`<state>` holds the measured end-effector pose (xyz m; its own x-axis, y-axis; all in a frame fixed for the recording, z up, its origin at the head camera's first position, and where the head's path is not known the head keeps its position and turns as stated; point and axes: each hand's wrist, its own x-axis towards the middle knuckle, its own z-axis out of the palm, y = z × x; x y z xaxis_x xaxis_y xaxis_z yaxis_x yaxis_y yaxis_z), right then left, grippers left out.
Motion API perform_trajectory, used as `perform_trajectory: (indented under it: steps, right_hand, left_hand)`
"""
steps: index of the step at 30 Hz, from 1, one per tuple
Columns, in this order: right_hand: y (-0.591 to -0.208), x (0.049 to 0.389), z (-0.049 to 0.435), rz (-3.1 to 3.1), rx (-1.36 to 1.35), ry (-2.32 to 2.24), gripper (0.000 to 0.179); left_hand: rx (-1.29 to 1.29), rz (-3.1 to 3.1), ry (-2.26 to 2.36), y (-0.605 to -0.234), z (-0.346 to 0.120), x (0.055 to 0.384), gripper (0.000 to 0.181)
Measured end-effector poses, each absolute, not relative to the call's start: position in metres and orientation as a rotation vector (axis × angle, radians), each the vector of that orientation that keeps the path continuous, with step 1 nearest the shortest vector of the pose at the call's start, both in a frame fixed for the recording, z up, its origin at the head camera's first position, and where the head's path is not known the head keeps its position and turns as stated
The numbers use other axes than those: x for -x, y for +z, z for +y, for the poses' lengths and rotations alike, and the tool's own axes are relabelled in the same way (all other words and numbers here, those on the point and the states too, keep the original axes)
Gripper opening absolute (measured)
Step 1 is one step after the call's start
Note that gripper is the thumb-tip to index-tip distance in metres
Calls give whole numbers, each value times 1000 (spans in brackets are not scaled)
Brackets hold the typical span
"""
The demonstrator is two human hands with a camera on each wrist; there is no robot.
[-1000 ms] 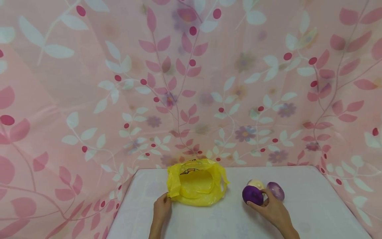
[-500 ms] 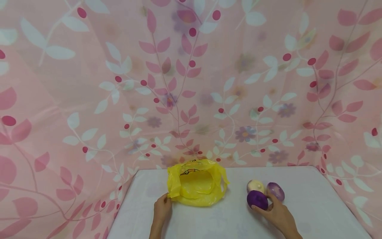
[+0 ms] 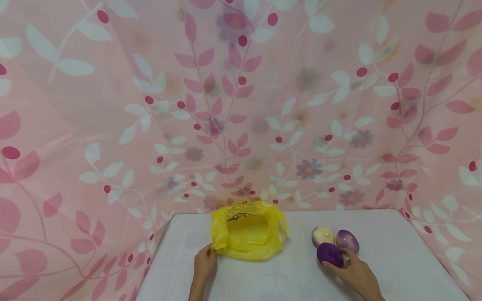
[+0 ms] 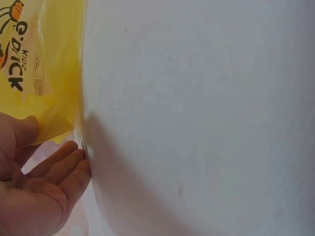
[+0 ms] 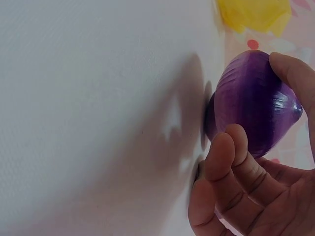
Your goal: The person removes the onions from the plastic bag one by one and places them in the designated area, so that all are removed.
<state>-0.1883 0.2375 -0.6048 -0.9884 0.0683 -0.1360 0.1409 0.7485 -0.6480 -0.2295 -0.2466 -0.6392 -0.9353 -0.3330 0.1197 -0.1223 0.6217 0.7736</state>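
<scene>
My right hand [image 3: 357, 271] grips a dark purple onion [image 3: 330, 255] between thumb and fingers, low over the white table. In the right wrist view the onion [image 5: 251, 101] shows a glossy ridged skin and a pointed end. A cream-and-purple round bulb [image 3: 322, 237] lies just behind it, and a lighter purple bulb [image 3: 347, 241] sits to that one's right, near my fingertips. My left hand [image 3: 205, 263] pinches the near left edge of a yellow plastic bag [image 3: 248, 248], whose mouth gapes toward me. Printed lettering shows on the bag [image 4: 54, 59] in the left wrist view.
The table [image 3: 263, 280] has a white cover. A pink curtain [image 3: 241, 125] with leaves and flowers hangs behind its far edge and along both sides. Bare tabletop lies between the bag and the bulbs.
My right hand has moved the dark purple onion right and toward me, uncovering more of the cream-and-purple bulb. The left hand and the bag stay where they were.
</scene>
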Motion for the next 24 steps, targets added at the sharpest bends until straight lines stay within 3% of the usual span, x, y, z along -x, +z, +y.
perform_trajectory:
  steps: [24]
  right_hand:
    - [-615, 185, 253, 2825, -211, -1055, 89]
  left_hand:
    - [-400, -2603, -1209, -637, -245, 229, 24]
